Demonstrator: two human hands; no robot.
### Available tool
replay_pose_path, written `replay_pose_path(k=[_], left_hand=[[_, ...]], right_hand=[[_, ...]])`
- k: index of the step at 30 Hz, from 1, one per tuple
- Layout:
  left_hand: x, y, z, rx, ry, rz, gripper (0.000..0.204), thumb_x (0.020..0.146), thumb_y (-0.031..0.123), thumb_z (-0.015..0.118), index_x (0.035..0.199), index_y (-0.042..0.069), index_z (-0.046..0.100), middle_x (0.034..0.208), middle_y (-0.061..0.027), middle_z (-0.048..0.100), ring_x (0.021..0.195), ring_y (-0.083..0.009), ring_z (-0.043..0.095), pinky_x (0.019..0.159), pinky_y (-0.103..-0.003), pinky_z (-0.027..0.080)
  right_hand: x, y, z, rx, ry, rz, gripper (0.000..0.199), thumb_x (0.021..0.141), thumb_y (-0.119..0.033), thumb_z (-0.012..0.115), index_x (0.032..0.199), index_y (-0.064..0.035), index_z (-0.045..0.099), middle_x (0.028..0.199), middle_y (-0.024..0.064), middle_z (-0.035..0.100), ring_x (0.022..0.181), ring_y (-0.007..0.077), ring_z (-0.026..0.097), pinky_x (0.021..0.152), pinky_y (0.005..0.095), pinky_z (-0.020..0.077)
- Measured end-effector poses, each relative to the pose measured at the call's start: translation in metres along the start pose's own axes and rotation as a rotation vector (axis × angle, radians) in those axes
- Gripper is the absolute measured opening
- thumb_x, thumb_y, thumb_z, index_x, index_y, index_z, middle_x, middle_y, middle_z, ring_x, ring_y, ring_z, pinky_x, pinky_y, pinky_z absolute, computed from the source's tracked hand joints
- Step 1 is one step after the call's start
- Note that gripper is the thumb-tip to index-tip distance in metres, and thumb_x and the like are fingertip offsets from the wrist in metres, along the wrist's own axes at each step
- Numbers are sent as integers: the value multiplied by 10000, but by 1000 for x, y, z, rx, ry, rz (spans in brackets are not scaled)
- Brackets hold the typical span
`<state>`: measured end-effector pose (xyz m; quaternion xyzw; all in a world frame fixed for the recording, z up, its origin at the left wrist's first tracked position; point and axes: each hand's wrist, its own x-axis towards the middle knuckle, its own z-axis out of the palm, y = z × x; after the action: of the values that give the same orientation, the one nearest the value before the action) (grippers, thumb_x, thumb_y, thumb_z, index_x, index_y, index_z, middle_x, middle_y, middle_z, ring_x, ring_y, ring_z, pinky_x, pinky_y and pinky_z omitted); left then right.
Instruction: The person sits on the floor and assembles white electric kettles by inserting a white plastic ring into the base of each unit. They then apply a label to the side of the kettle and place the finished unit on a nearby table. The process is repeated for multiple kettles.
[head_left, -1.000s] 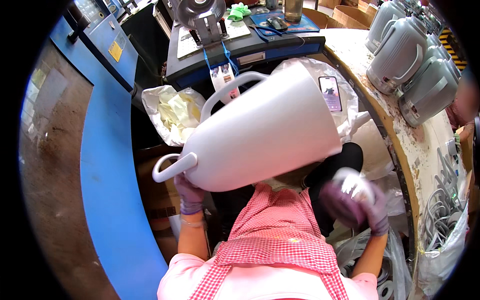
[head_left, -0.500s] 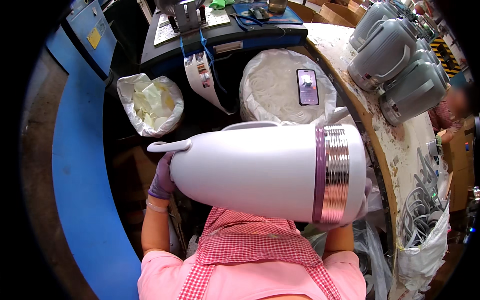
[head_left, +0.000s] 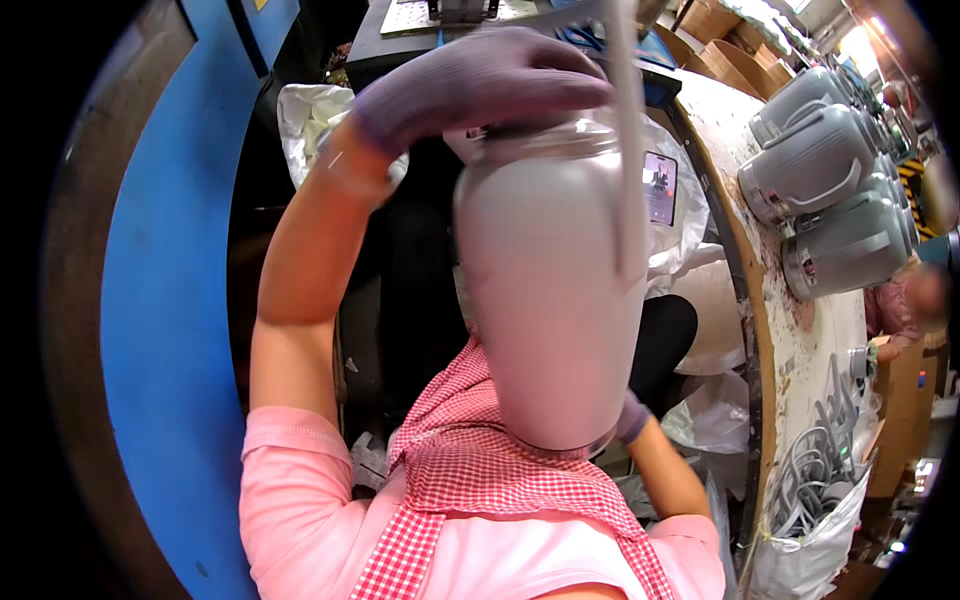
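Note:
A pale grey-white insulated jug stands almost upright before my chest, blurred by motion. Its neck, with a shiny band, is at the top, and a long pale handle runs up along its right side past the top. My left hand, in a purple-grey glove, reaches across the top, fingers together and bent over the neck; the fingertips are partly smeared. Low on the jug's right side, my right hand, also gloved, holds it near the base. Most of its fingers are hidden behind the body.
Several grey jugs stand on the curved worn worktop at right. Below them hangs a white sack of grey handles. A phone lies on a white bag behind the jug. A blue panel borders the left; another person is far right.
The jug has swung from lying sideways to nearly upright. My left hand has risen from its left end to the top; my right hand is now low beside it. The view has shifted.

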<state>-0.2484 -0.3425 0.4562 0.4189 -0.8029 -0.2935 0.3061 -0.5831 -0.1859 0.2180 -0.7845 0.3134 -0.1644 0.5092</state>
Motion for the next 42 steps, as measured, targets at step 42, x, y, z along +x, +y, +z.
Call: replay_pose_path(k=[42], left_hand=[[-63,-106,141,-22,699,180,388,928,254,618,1187,-34,594,1202,-141,606,1099,-300,590,1008,-380,450]], right_hand=[[-50,-15,-90,-843,1500,-22,426,1015,-278,484,1247,61,598,1207,159,659,1073,266,643,943,379,498]])
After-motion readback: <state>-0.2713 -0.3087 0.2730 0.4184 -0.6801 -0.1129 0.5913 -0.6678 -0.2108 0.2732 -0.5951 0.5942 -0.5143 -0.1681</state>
